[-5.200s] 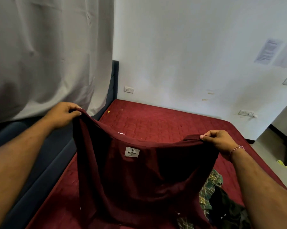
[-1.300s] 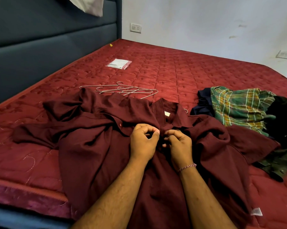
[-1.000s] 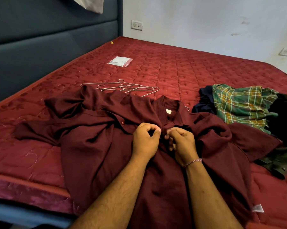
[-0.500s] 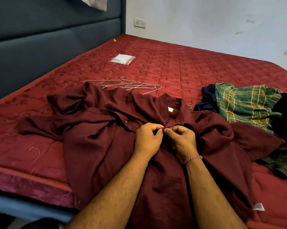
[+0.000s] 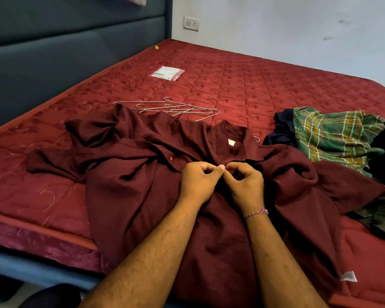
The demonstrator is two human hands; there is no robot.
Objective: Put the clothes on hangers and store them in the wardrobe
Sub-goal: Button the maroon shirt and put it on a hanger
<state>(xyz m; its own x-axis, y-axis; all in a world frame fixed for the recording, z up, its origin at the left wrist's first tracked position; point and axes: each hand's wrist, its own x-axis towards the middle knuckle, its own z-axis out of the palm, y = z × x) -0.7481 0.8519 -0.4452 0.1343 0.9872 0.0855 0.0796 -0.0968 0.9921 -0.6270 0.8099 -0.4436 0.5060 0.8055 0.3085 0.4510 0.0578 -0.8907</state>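
Shirt (image 5: 187,196): both hands, left (image 5: 198,183) and right (image 5: 246,185), pinch its placket; hold the cloth taut while working that button.

Both bare forearms reaching forward and up from the lower edge of the head view, converging toward the middle. Left hand (image 5: 197,184) curled, knuckles up, thumb tip pressed against the index fingertip in a pinch, remaining fingers folded under. Right hand (image 5: 246,185) likewise curled, index finger arched over to meet the thumb, forming a small ring. Fingertips of the two hands touching at the centre, each grip closed on a fold of dark red cloth. Wrists slightly bent downward. Red-and-white thread band (image 5: 256,213) around the right wrist.
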